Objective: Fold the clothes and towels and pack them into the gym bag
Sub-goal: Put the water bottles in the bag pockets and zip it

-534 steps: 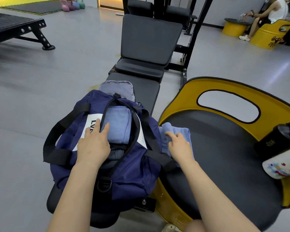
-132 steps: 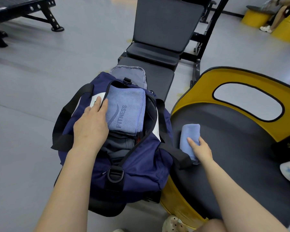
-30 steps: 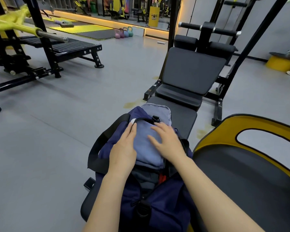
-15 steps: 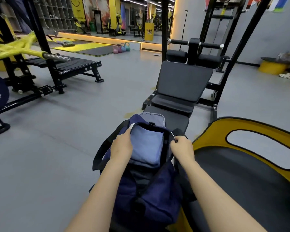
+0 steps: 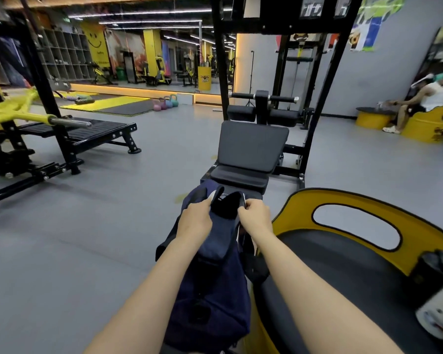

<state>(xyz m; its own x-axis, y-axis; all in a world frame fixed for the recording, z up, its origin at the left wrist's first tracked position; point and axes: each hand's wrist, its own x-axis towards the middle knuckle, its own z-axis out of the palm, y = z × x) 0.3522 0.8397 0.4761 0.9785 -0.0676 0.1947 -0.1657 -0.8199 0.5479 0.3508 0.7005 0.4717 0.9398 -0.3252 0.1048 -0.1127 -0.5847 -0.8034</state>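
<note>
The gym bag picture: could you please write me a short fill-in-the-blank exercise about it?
1. Both hands, left hand and right hand, grip the far end of the ____ gym bag.
2. The chair to the right of the bag has a ____ rim.
3. Beyond the bag stands a black padded ____.
4. The kettlebells stand on the ____.

Missing words: navy; yellow; bench; floor
</note>
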